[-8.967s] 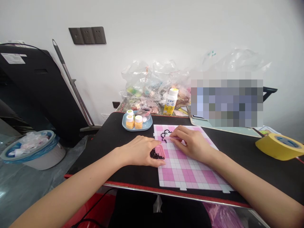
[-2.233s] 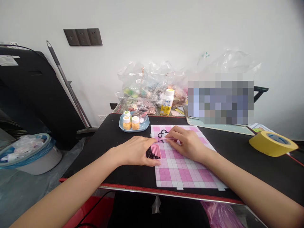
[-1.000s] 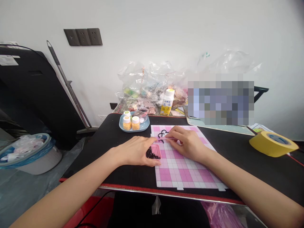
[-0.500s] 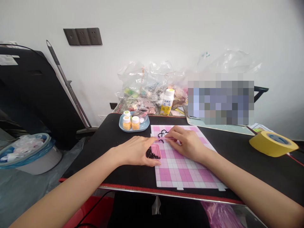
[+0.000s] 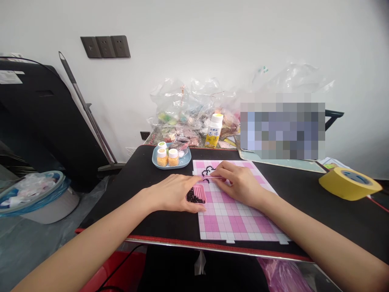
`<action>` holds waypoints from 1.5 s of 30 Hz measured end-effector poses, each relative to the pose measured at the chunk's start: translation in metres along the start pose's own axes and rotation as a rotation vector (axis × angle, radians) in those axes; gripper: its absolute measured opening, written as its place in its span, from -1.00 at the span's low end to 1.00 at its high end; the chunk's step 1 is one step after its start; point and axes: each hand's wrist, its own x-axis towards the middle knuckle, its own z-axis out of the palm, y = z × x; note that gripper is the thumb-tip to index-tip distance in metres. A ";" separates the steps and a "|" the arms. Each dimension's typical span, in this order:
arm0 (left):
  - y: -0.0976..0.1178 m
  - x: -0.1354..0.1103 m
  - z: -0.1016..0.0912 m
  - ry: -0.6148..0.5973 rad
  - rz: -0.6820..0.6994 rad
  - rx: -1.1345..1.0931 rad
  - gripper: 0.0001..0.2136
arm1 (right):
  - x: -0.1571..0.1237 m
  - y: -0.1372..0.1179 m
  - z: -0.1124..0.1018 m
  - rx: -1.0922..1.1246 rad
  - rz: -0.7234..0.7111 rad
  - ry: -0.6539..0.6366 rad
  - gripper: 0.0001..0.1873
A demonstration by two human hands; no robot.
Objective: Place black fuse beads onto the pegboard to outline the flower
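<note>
A pink-and-white checked pegboard (image 5: 234, 225) lies on the table, with an outline of black beads (image 5: 208, 169) near its far left corner. My left hand (image 5: 173, 192) curls around a small pink ridged tray (image 5: 200, 190) of loose black beads (image 5: 194, 196) at the board's left edge. Its index finger reaches to the tip of the pink tweezers (image 5: 212, 177). My right hand (image 5: 238, 180) rests over the board and pinches these tweezers, pointing left, just below the bead outline. The tweezer tips are too small to make out clearly.
A blue plate (image 5: 185, 163) with several bead jars (image 5: 173, 157) stands behind my left hand. Farther back are a white-and-yellow bottle (image 5: 214, 130) and plastic bags (image 5: 176, 101). A roll of yellow tape (image 5: 340, 188) lies at right; a bin (image 5: 45, 207) stands at left.
</note>
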 end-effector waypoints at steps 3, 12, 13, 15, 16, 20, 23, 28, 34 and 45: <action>0.000 0.001 0.000 -0.009 0.002 0.003 -0.29 | 0.000 0.000 -0.001 0.005 0.005 -0.007 -0.82; 0.000 0.000 0.000 -0.009 0.001 0.009 -0.29 | 0.002 -0.004 -0.005 0.044 0.018 0.062 -0.83; 0.000 0.000 0.000 -0.006 -0.001 0.007 -0.29 | 0.002 -0.005 -0.005 0.049 0.020 0.076 -0.83; 0.001 0.000 -0.001 -0.003 -0.011 0.007 -0.31 | 0.002 -0.007 -0.006 0.066 0.015 0.102 -0.83; 0.002 -0.001 -0.001 -0.002 -0.020 0.007 -0.33 | 0.002 -0.007 -0.006 0.080 0.006 0.112 -0.83; 0.005 -0.001 -0.003 -0.011 -0.069 0.023 -0.41 | 0.002 -0.010 -0.009 0.150 -0.091 0.086 -0.83; 0.005 -0.001 -0.003 -0.010 -0.077 0.018 -0.47 | 0.002 -0.014 -0.010 0.163 -0.169 0.014 -0.84; 0.004 -0.001 -0.002 -0.005 -0.057 0.020 -0.48 | 0.003 -0.020 -0.010 0.153 -0.192 -0.088 -0.80; 0.005 0.000 -0.003 -0.015 -0.049 0.036 -0.51 | 0.002 -0.021 -0.010 0.173 -0.194 -0.115 -0.80; 0.004 0.000 -0.002 -0.013 -0.052 0.032 -0.52 | 0.002 -0.019 -0.008 0.180 -0.214 -0.096 -0.81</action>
